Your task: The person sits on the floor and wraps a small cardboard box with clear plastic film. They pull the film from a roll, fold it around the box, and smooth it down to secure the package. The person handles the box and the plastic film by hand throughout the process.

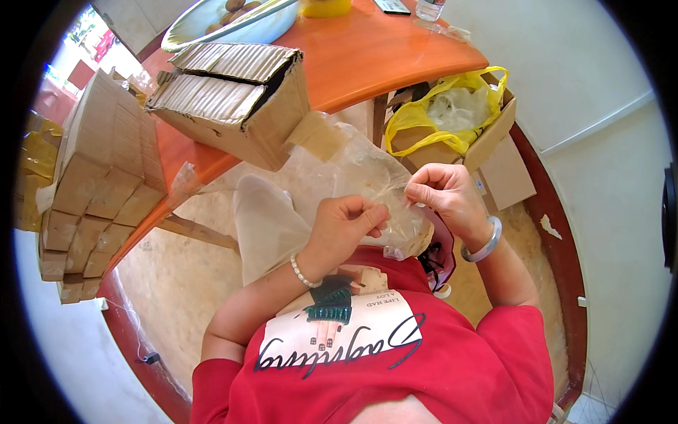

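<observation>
Over my lap lies clear plastic film or a bag (365,164), crumpled and see-through. My left hand (344,222), with a beaded bracelet, has thumb and fingers pinched together at the film. Close beside it, my right hand (447,199), with a pale bangle, pinches a thin clear strand or edge of the plastic. What lies between the fingertips is too small to tell. A strip of brown packing tape (318,136) runs from the corner of a worn cardboard box (212,127) toward the film. The box rests on the orange table's near edge.
Small cardboard boxes (100,196) are stacked at the left. The orange table (365,58) holds a blue basin (270,32) with round brown items, and a bottle (429,9). Right of it, a yellow plastic bag (397,130) sits in an open carton (492,124).
</observation>
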